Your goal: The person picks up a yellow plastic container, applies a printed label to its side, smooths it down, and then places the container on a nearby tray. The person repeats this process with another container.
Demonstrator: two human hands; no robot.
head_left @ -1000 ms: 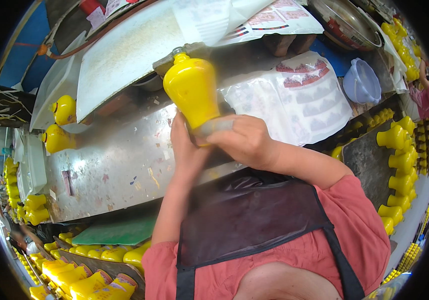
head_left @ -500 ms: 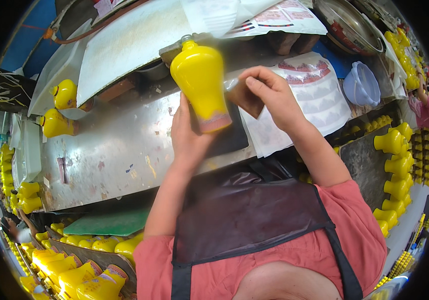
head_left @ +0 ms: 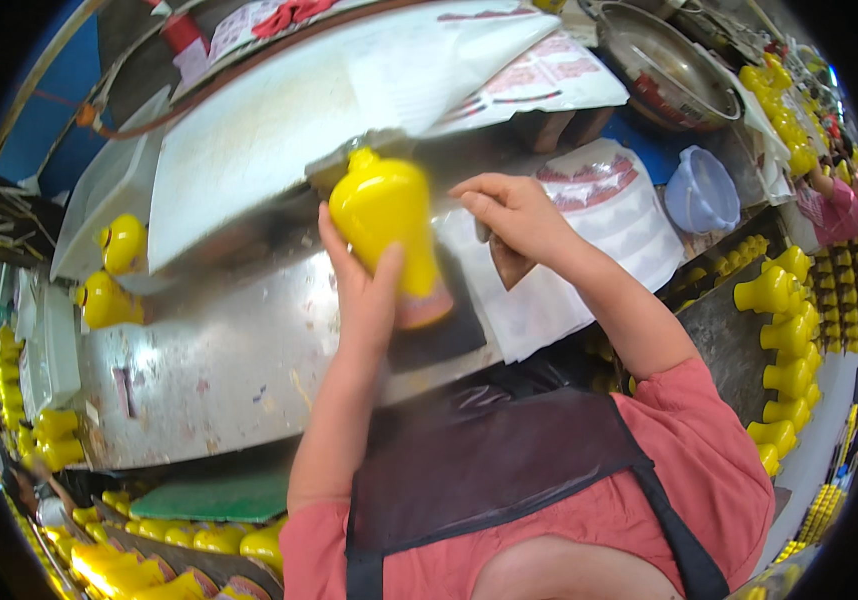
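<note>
A glossy yellow vase [head_left: 385, 215] with a patterned pinkish band round its base stands slightly tilted in front of me. My left hand [head_left: 361, 290] is closed round its left side, thumb across the front. Under its base lies a dark pad [head_left: 464, 335] on the metal bench. My right hand [head_left: 517, 218], just right of the vase, pinches a flat brown scraper-like piece [head_left: 509, 263]; its corner points down and it stands apart from the vase. Beneath that hand are white sheets [head_left: 639, 235] printed with reddish and grey bands.
Two yellow vases [head_left: 109, 300] lie at the bench's left end. A pale blue bucket [head_left: 701, 190] and a large metal pan [head_left: 664, 70] stand at the right. A white board [head_left: 249, 150] spans the back. Several yellow vases [head_left: 789, 370] line a rack at right.
The whole view has shifted, and the vase appears lower. My left thumb now shows across the vase's front. The brown piece has turned more downward and sits farther from the vase.
</note>
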